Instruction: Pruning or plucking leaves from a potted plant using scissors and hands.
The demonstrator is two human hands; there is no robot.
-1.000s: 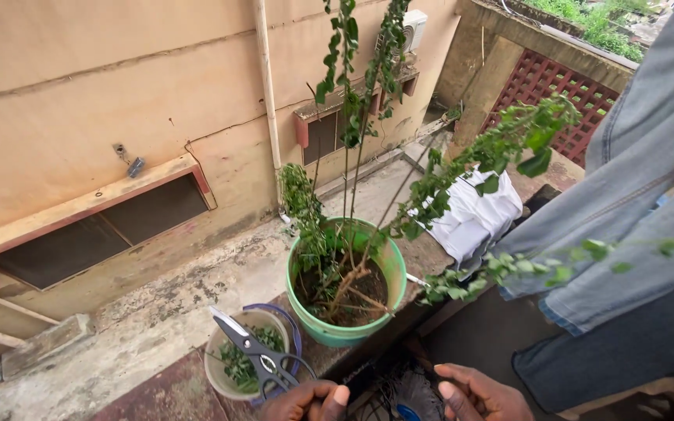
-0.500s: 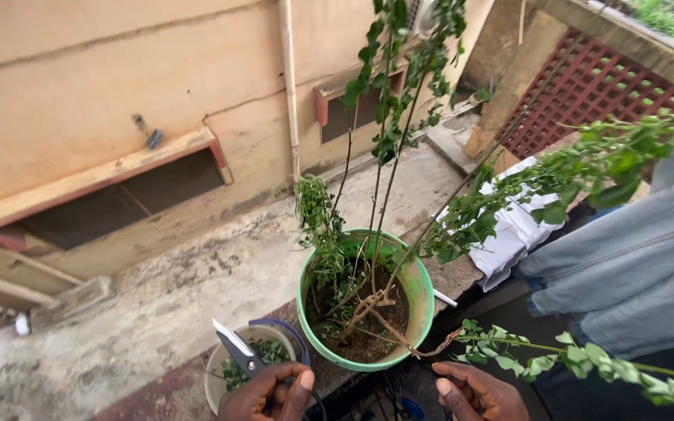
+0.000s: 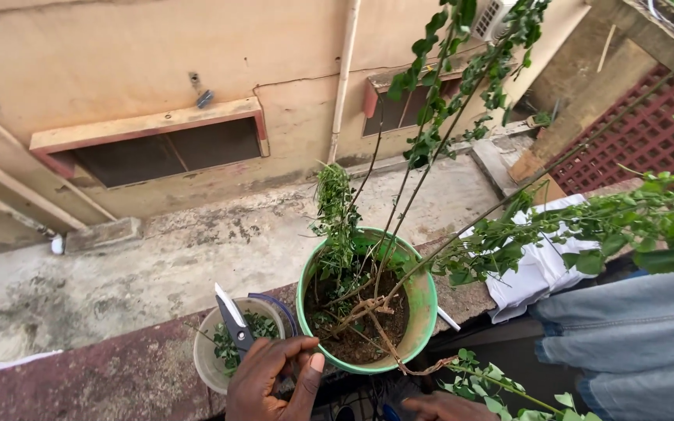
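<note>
Left hand (image 3: pixel 274 378) clamped on scissors (image 3: pixel 235 323), blades pointing up-left, just left of green pot (image 3: pixel 423 312). Right hand (image 3: pixel 446 407) grips a leafy stem (image 3: pixel 501 386) trailing right, nearer the pot's base

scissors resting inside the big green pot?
No: the scissors are held in the left hand above the small grey pot, beside the green pot.

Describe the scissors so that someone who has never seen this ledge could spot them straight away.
Start at the big green pot of tall leafy stems on the ledge. To its left stands a smaller pale pot; above it, the left hand holds the scissors. Their pale blades point up and left, the only metal tool among the greenery.
</note>
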